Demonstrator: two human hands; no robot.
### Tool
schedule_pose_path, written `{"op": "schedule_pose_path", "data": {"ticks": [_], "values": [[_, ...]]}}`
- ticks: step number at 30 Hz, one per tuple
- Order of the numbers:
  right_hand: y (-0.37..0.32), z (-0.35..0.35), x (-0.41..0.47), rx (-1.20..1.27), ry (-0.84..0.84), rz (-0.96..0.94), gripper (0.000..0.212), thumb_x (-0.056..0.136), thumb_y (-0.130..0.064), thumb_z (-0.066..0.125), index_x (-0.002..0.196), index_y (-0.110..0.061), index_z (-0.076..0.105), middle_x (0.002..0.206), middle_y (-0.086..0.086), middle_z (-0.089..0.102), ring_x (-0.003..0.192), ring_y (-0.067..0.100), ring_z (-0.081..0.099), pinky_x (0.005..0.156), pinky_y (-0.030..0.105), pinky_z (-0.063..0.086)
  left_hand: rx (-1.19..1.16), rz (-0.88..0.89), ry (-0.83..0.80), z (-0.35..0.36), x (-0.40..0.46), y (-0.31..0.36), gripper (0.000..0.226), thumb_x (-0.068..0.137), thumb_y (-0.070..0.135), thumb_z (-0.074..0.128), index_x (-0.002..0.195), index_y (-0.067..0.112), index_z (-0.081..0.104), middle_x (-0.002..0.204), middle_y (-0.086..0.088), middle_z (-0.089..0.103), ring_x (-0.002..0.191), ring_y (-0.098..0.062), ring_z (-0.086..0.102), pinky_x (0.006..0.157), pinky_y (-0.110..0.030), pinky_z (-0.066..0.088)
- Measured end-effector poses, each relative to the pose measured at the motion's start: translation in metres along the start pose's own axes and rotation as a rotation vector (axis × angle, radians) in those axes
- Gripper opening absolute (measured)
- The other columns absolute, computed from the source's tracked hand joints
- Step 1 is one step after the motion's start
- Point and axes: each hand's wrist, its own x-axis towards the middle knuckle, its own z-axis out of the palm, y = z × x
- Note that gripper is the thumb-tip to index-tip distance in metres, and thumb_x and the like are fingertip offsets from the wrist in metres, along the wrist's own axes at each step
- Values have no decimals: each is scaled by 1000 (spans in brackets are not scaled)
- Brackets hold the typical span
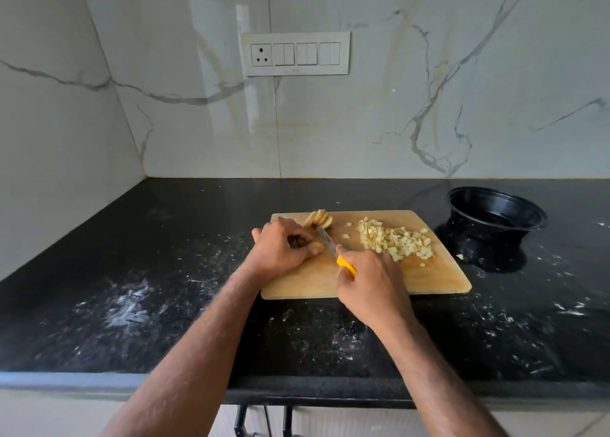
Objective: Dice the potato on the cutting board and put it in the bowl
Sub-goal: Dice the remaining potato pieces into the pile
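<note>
Both hands busy: L hand [284, 246] fingers curled on potato piece [316, 245], R hand [369, 286] round knife [333, 246].

Home kitchen: black granite counter [165, 271], marble backsplash [429, 90], switch panel [296, 53].

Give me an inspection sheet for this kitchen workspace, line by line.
Surface: black speckled stone counter, white smears and crumbs.
Job's things: wooden cutting board; pile of diced potato on it; stacked potato slices at its far edge; empty black plastic bowl to its right.
Clutter: one potato bit off the board.
Hands: left hand holds a potato piece; right hand grips yellow-handled knife.
Cables: nothing seen.
Surroundings: marble-look wall, white switch panel.
</note>
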Motion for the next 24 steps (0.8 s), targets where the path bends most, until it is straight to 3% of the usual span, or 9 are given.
{"op": "schedule_pose_path", "data": {"ticks": [2,5,9,17,21,24], "values": [[-2,-1,0,17,4,1,42,91,-22,63,132,-26,65,94,-3,76,61,5,53,46,7,31,-17,35,5,0,0,0,15,80,45,82,89,34,80,82,24,65,84,7,55,76,-17,28],[-7,-1,-2,19,-1,-13,42,90,-21,64,132,-24,66,90,-4,76,49,-1,46,37,6,29,-37,47,17,-1,-1,1,12,81,42,82,89,33,80,87,21,68,84,2,56,82,-32,35],[-10,-1,-3,2,-22,-34,42,90,-20,63,132,-24,66,78,-3,73,42,0,37,37,7,24,-76,20,4,-2,-2,3,12,80,37,84,90,34,80,91,19,73,93,-6,63,97,-48,42],[-13,-4,-4,-53,-50,-80,44,90,-18,61,134,-21,65,73,-1,73,37,0,30,32,10,26,-116,40,-40,1,-2,7,23,80,25,85,99,36,78,90,17,71,92,-8,66,96,-52,48],[-14,-4,-4,-49,-81,-99,36,95,-18,57,129,-15,68,59,-6,61,34,3,37,32,13,32,-111,55,-37,0,-1,6,31,81,26,84,108,39,77,82,24,66,91,-7,65,95,-52,48],[-14,-4,-3,-58,-95,-106,29,99,-20,53,121,-13,71,70,-4,70,39,6,47,34,17,38,-42,60,-47,2,0,5,30,85,31,80,113,43,75,82,24,60,92,-10,57,96,-51,41]]}}
